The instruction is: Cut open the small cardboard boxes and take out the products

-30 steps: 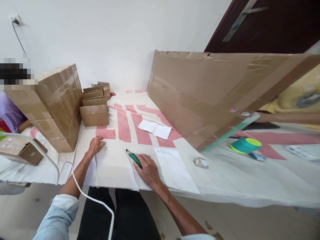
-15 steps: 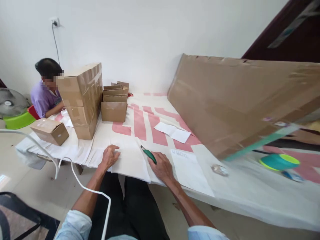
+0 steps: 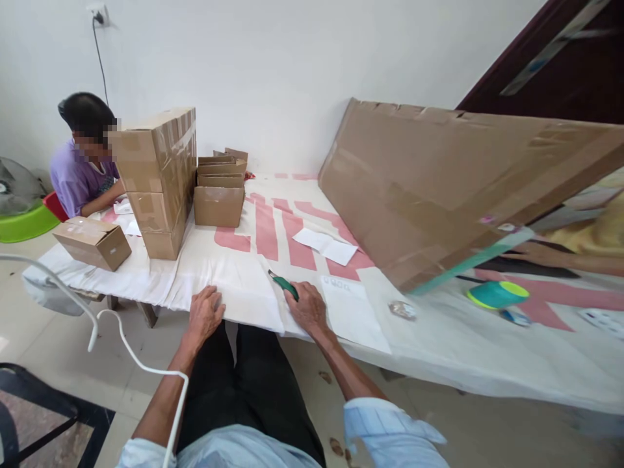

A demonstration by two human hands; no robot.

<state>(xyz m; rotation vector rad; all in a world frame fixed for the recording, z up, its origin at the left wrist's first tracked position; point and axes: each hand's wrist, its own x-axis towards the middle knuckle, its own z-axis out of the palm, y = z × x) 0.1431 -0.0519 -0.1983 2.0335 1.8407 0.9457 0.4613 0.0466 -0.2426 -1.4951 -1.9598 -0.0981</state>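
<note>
My right hand (image 3: 308, 311) is closed around a green utility knife (image 3: 285, 285), its narrow metal tip pointing forward and left over the white cloth (image 3: 234, 276). At the table's front edge, my left hand (image 3: 205, 313) rests on the cloth with its fingers slightly apart and nothing visible in it. A white printed sheet (image 3: 353, 315) lies just right of my right hand. Farther back is a folded white paper (image 3: 324, 247). To the right of the sheet sits a small clear packet (image 3: 402, 310), whose contents I cannot make out.
Stacked cardboard boxes (image 3: 163, 175) stand at left, beside open cartons (image 3: 219, 207) and a single box (image 3: 92, 242). A large cardboard panel (image 3: 429, 188) leans at right, near a teal tape roll (image 3: 497, 294). A person (image 3: 85, 162) sits at left; another person's arm (image 3: 565, 259) shows at right.
The view has shifted right, so most things appear farther left. My left hand has come down flatter at the table edge. Another person's arm now shows at the right.
</note>
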